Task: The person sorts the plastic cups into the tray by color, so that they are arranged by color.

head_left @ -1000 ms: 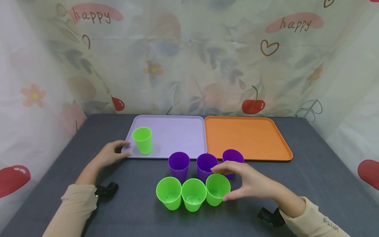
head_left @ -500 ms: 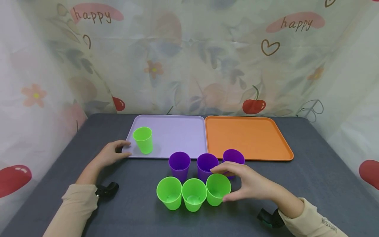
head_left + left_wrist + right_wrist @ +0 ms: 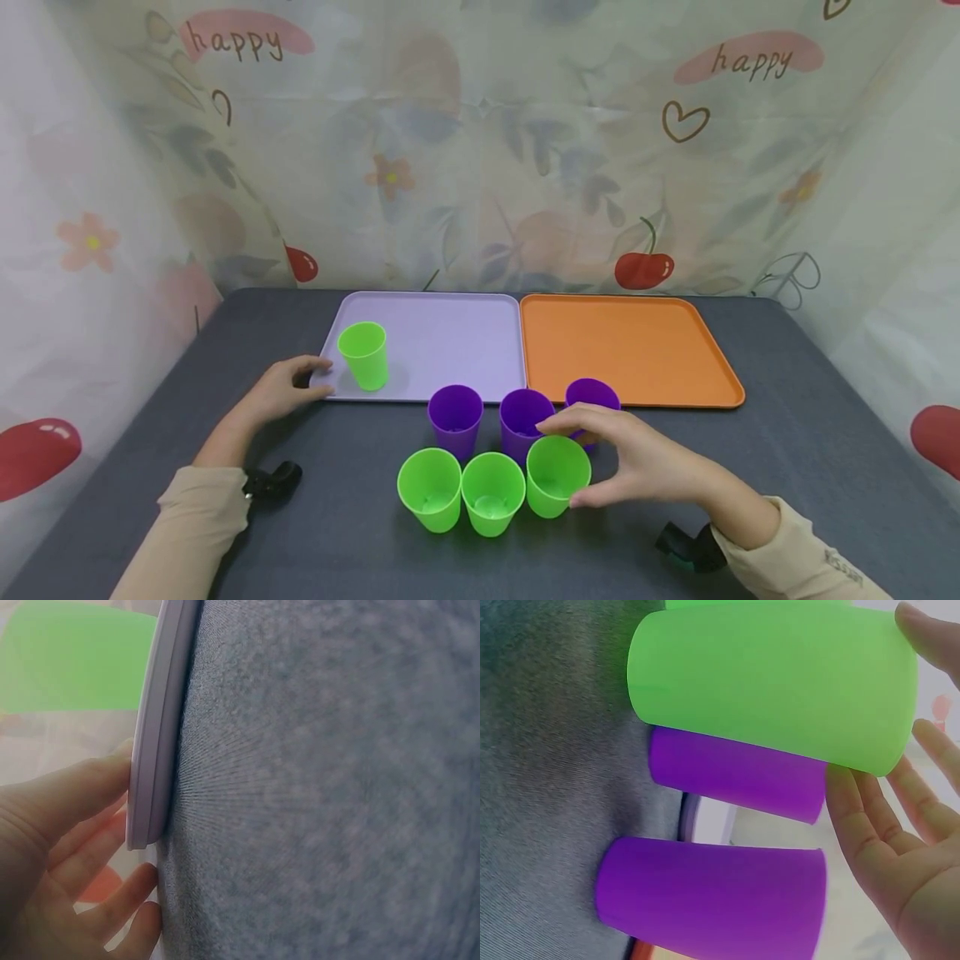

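Observation:
My right hand [image 3: 637, 458] holds a green cup [image 3: 557, 479] with the thumb at its near side and the fingers at the far side. The right wrist view shows the thumb and fingers at the rim of this green cup [image 3: 772, 682]. Two more green cups, a left one [image 3: 429, 492] and a middle one [image 3: 492, 496], stand beside it. My left hand [image 3: 281, 390] rests at the near left corner of the lavender tray [image 3: 450, 346], its fingers touching the tray edge [image 3: 155, 742]. A green cup [image 3: 365, 358] stands upright on that tray.
Behind the green cups are three purple cups, a left one [image 3: 455, 417], a middle one [image 3: 521, 421] and a right one [image 3: 594, 392], partly covered by my hand. An orange tray [image 3: 630, 350] adjoins the lavender one on the dark tabletop [image 3: 337, 550]. A printed curtain [image 3: 480, 150] surrounds the table.
The green cup in my right hand has shifted slightly up and right in the head view, opening a small gap to the middle green cup. My left hand has stayed put.

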`<state>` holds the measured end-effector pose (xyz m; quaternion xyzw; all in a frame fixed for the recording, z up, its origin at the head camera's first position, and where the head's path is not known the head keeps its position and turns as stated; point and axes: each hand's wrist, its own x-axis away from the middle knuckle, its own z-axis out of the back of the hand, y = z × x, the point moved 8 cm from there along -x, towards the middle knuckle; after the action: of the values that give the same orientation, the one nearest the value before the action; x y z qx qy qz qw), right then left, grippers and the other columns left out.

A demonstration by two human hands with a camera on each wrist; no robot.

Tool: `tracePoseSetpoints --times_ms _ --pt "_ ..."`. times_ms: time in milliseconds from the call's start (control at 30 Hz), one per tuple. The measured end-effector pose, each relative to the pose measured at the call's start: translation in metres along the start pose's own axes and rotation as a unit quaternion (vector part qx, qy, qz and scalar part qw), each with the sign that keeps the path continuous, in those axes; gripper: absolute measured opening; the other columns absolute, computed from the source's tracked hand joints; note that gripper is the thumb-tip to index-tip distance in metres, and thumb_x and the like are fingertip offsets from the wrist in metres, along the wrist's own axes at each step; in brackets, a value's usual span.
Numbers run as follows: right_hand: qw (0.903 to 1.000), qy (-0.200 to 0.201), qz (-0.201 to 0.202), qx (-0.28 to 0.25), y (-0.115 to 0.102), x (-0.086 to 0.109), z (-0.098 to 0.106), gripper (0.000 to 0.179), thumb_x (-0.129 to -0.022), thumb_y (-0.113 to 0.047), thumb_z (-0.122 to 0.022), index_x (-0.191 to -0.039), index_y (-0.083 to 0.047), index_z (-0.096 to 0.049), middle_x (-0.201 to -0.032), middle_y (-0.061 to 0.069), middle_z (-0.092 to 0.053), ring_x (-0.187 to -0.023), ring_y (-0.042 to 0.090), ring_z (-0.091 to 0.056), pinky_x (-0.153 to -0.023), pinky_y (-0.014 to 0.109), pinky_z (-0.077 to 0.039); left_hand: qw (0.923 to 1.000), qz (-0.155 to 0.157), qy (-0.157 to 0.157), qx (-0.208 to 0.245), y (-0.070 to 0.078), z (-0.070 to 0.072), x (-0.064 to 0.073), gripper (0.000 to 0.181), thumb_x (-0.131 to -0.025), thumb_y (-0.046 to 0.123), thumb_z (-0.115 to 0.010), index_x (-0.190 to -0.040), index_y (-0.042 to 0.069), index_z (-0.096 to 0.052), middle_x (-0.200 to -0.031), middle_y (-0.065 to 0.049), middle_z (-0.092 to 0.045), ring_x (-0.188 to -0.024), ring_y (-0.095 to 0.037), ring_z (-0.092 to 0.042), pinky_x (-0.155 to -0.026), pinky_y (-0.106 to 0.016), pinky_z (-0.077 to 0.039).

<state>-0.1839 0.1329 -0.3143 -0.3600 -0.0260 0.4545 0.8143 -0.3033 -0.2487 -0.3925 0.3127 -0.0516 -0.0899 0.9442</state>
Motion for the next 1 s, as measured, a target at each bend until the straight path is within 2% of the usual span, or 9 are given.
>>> tracePoseSetpoints --times_ms 267,567,800,1000 --pt "0.9999 -0.003 0.011 -0.011 -0.011 -0.003 0.011 0.062 -0.074 -0.024 -0.079 -0.127 -0.007 -0.053 -0.121 0.005 -0.059 -0.105 0.008 -0.055 -0.082 0.025 -0.052 1.0000 -0.001 0.001 -0.001 0.000 0.000 0.000 0.049 -0.086 0.024 -0.065 -0.127 -0.001 -0.053 -0.130 -0.026 -0.051 -0.120 -0.042 -0.044 -0.102 -0.059 -0.033" --pt "0.9997 -0.015 -0.007 -0.018 -0.021 -0.005 0.025 0.066 -0.071 -0.023 -0.081 -0.129 -0.014 -0.051 -0.123 -0.005 -0.057 -0.107 0.006 -0.056 -0.084 0.024 -0.051 1.0000 -0.006 0.002 0.001 0.000 0.000 0.001 0.050 -0.086 0.024 -0.066 -0.127 -0.001 -0.053 -0.129 -0.026 -0.052 -0.118 -0.041 -0.046 -0.101 -0.058 -0.035" --pt "0.9990 -0.022 0.039 -0.005 -0.037 -0.010 0.037 0.065 -0.073 -0.018 -0.079 -0.131 -0.012 -0.049 -0.124 -0.001 -0.058 -0.106 0.007 -0.058 -0.084 0.024 -0.051 0.9999 -0.015 0.004 0.001 0.000 0.000 0.001 0.049 -0.086 0.024 -0.066 -0.127 -0.002 -0.053 -0.129 -0.026 -0.052 -0.118 -0.041 -0.046 -0.101 -0.058 -0.035" --pt "0.9988 -0.026 0.039 -0.014 -0.043 -0.016 0.045 0.066 -0.072 -0.014 -0.080 -0.131 -0.012 -0.050 -0.123 -0.002 -0.060 -0.105 0.007 -0.059 -0.083 0.023 -0.052 0.9999 -0.011 0.002 0.001 0.000 0.000 0.001 0.050 -0.086 0.024 -0.065 -0.127 -0.002 -0.053 -0.130 -0.027 -0.052 -0.118 -0.042 -0.045 -0.102 -0.059 -0.034"
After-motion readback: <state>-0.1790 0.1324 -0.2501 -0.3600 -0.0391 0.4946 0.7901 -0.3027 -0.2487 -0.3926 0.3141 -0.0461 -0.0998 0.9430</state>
